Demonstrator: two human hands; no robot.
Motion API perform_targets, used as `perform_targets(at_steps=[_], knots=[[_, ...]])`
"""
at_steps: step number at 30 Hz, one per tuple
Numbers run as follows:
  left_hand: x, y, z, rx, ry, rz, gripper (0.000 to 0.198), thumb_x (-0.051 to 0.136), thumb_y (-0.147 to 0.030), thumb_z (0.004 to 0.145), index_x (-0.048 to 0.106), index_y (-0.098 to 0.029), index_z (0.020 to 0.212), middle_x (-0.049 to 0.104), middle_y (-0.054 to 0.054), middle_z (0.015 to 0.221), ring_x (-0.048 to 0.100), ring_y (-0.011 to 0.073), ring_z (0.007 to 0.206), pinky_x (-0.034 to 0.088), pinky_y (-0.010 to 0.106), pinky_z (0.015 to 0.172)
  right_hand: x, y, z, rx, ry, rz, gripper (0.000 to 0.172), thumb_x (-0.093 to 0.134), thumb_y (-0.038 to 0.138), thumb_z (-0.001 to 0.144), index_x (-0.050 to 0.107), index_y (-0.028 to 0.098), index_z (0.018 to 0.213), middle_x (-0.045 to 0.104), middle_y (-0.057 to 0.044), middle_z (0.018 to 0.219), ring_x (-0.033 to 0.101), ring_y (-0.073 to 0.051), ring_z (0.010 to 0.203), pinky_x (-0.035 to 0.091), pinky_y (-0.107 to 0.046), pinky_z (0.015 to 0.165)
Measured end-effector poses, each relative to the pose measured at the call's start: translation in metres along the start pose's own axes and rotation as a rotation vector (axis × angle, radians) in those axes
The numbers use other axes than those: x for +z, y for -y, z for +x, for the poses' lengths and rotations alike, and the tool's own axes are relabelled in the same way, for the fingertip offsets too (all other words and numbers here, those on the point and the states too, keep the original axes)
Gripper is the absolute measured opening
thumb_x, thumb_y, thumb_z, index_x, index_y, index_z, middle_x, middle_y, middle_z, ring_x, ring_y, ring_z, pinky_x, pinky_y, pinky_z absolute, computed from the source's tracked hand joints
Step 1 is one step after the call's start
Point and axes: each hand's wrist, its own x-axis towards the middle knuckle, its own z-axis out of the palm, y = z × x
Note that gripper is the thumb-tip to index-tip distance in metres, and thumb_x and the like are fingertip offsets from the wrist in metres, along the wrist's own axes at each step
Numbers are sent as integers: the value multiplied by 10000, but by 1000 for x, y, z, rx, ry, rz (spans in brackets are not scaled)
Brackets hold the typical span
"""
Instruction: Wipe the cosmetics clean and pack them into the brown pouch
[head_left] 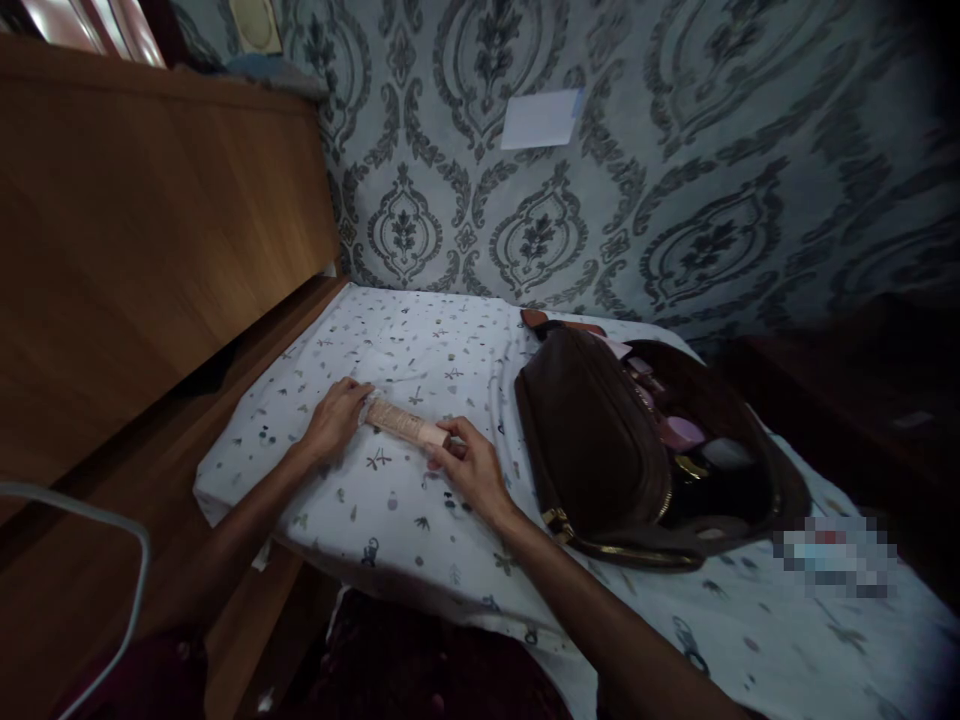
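Note:
A slim beige cosmetic tube with a paler right end is held just over the patterned white sheet. The thumb and fingers of my right hand pinch that paler end. At the other end, my left hand has its fingers closed on the tip, where something clear and crinkled shows. Its fingertips are partly hidden. To the right of both hands lies a brown bag, unzipped, with several cosmetics inside, among them a pink round item.
A wooden cabinet rises along the left side. Patterned wallpaper covers the wall behind, with a white card on it. A white cable hangs at lower left. A blurred-out item lies right of the bag.

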Motion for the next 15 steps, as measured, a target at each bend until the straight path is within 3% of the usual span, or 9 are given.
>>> perform_targets(at_steps=[3, 8, 13, 15], knots=[[2, 1, -4, -6, -23, -13, 373, 402, -139, 936, 652, -220, 1202, 602, 56, 1073, 570, 210, 1011, 496, 340, 910, 0, 1, 4, 36, -33, 100, 354, 734, 458, 700, 585, 224, 920, 645, -3, 856, 663, -160, 610, 517, -264, 507], [-3, -12, -8, 78, -62, 14, 369, 388, -131, 953, 629, -205, 1222, 594, 76, 1117, 562, 214, 1031, 509, 351, 895, -3, 1, 6, 37, -46, 170, 362, 708, 522, 747, 642, 212, 922, 684, -33, 850, 688, -193, 634, 581, -336, 601], [-5, -55, -14, 221, -55, 50, 371, 380, -120, 973, 596, -224, 1256, 583, 89, 1207, 537, 228, 1129, 501, 372, 953, -4, -3, 7, -20, -91, 124, 345, 726, 434, 730, 635, 217, 981, 700, -60, 992, 699, -197, 743, 593, -350, 705], [-3, -77, -17, 315, -40, 86, 361, 413, -133, 972, 573, -234, 1279, 578, 95, 1231, 532, 236, 1133, 511, 378, 942, -3, -5, 7, -40, -108, 94, 361, 733, 394, 706, 621, 211, 996, 696, -52, 960, 690, -194, 741, 579, -341, 710]])
